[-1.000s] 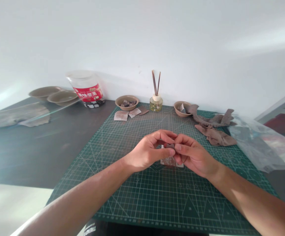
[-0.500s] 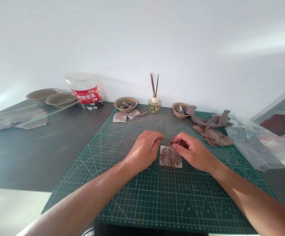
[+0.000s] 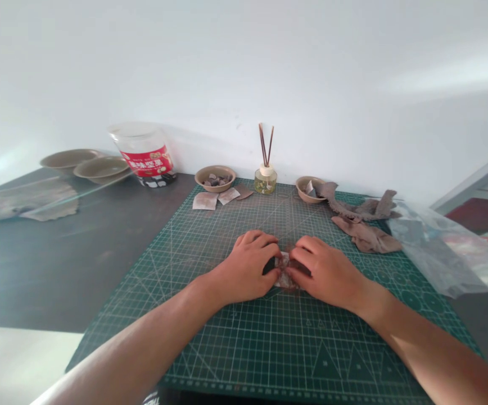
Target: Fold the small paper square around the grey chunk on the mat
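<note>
A small square of what looks like sandpaper [image 3: 285, 273], pale and smeared with brown dust, is on the green cutting mat [image 3: 244, 332] between my hands. My left hand [image 3: 250, 269] has its thumb and curled fingers at the square's left edge. From the other side, my right hand [image 3: 330, 273] closes its thumb and fingers over the right part, covering much of it. Both hands are low over the mat, with the fingertips close together. The small dark piece seen earlier in the right fingers is hidden.
Behind stand a bowl of stone-like fragments [image 3: 215, 179], loose sheet pieces [image 3: 205, 201], a reed diffuser [image 3: 265, 181] and a smaller bowl [image 3: 307, 190]. A brown cloth [image 3: 370, 236] lies right, near clear plastic [image 3: 433, 247]. A plastic tub [image 3: 147, 160] and stacked bowls [image 3: 100, 167] stand left.
My right hand has come down onto the right part of the sandpaper. My left hand has moved slightly and its thumb and fingers are now at the left edge.
</note>
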`<state>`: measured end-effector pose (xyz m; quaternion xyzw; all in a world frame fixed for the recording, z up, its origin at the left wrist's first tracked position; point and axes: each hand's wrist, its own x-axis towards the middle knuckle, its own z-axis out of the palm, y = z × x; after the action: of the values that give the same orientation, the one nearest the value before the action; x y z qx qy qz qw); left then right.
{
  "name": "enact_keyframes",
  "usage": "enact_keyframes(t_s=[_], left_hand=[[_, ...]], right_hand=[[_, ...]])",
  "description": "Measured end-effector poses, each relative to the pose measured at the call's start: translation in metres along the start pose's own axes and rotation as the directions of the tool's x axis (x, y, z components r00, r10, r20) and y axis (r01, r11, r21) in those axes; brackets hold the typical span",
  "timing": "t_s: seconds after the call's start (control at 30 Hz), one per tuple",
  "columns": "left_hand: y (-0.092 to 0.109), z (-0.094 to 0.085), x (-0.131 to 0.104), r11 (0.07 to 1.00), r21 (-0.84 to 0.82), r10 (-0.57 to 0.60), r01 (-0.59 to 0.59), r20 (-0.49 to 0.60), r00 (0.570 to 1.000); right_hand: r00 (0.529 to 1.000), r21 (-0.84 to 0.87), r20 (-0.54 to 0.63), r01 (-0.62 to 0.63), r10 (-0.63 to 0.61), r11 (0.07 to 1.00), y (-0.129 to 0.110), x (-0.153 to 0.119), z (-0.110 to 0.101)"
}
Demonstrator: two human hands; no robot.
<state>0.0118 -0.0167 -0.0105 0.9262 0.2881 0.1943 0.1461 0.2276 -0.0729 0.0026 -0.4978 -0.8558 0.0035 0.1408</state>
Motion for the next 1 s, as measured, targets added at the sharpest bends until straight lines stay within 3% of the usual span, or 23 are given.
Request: enact_keyframes(t_s=[0.2,0.37,0.57,0.8,1.0], left_hand=[[0.001,-0.003,-0.003,1.000,0.000,-0.004,0.004,0.042,0.999],[0.002,-0.006,-0.004,1.000,0.010,-0.024,0.023,0.111,0.994],[0.001,-0.005,-0.005,0.999,0.025,-0.035,0.032,0.122,0.992],[0.000,-0.005,-0.005,0.998,0.043,-0.054,0.049,0.140,0.989],[-0.001,-0.009,-0.007,0.998,0.046,-0.046,0.040,0.158,0.986]], right_hand=[[0.993,0.098,0.053,0.103,-0.108,0.990,0.007,-0.001,-0.006],[0.984,0.181,0.077,0.144,-0.160,0.973,0.004,0.001,0.001],[0.994,0.107,0.043,0.095,-0.100,0.990,0.012,0.003,0.001],[0.975,0.148,0.105,0.178,-0.194,0.973,0.003,0.002,-0.003],[0.991,0.121,0.083,0.094,-0.104,0.988,0.011,0.001,-0.004]])
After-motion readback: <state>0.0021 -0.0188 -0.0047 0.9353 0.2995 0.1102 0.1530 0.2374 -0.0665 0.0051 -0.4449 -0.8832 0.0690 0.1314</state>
